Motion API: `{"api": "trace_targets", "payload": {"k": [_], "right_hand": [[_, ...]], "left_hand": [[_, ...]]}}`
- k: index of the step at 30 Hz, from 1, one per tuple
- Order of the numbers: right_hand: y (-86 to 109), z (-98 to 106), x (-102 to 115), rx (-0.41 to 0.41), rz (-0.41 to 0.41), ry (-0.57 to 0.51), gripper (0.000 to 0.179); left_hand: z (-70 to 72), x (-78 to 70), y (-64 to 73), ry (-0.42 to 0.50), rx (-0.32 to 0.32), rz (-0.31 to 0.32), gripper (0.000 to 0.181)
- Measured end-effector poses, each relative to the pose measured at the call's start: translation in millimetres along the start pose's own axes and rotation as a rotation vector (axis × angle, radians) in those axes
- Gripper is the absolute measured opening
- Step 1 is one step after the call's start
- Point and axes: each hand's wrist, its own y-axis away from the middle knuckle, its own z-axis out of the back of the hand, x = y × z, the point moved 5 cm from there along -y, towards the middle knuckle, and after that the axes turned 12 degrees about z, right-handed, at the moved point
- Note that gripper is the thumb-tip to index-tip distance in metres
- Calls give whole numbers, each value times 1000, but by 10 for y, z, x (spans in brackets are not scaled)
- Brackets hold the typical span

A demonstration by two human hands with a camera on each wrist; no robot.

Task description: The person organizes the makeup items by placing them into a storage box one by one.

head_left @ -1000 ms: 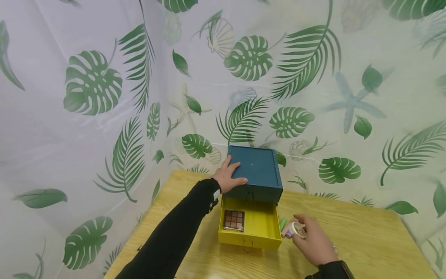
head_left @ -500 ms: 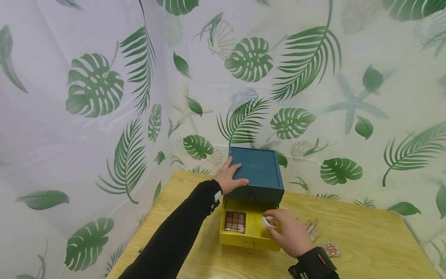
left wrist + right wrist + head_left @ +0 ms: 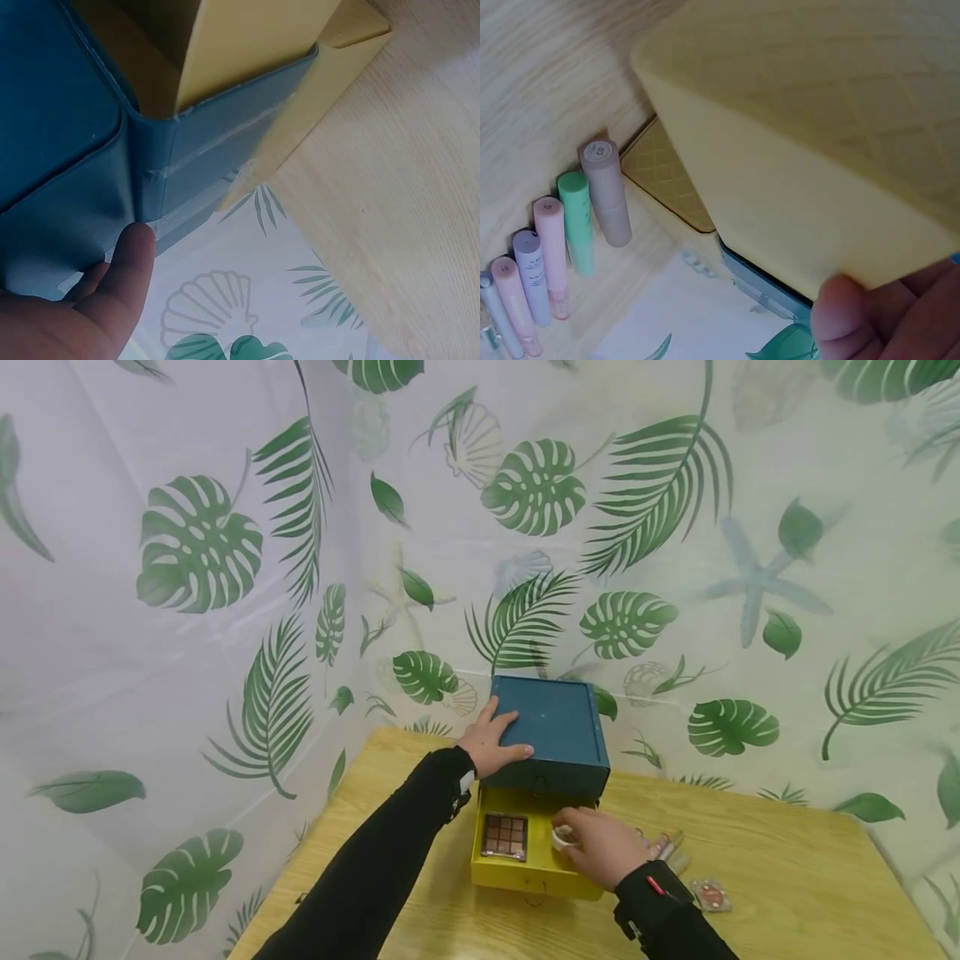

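My left hand (image 3: 491, 746) rests with spread fingers on the top left edge of a blue drawer box (image 3: 555, 718). In the left wrist view its fingers (image 3: 124, 285) touch the box's side. Below the blue top, a yellow drawer (image 3: 510, 877) is pulled out, with an eyeshadow palette (image 3: 505, 837) lying in its left part. Over the drawer's right part, my right hand (image 3: 607, 852) pinches a small round white-rimmed cosmetic case (image 3: 561, 838). Whether the case touches the drawer floor I cannot tell. The drawer wall hides that hand's fingertips in the right wrist view.
Right of the drawer, a row of several pastel makeup tubes, one of them a green tube (image 3: 576, 221), stands on the wooden table (image 3: 780, 868). A clear compact with red inside (image 3: 711, 895) lies nearby. A leaf-print curtain (image 3: 675, 568) hangs behind.
My right hand has carried the round case from the table beside the drawer leftward and into the drawer's area, uncovering the clear compact. My left hand has stayed on the box.
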Motion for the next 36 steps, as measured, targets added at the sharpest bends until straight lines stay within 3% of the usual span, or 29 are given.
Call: {"api": "trace_targets", "payload": {"k": [9, 18, 30, 36], "right_hand": [[-93, -69, -35, 83, -17, 1, 29], [-155, -95, -30, 153, -15, -23, 16], [-195, -111, -32, 106, 6, 28, 17], [-183, -143, -43, 141, 5, 17, 20]], "left_hand": [[-14, -10, -5, -10, -7, -6, 75], [-37, 29, -37, -24, -6, 6, 75], [-3, 22, -41, -5, -17, -13, 75], [-37, 29, -37, -3, -16, -11, 75]]}}
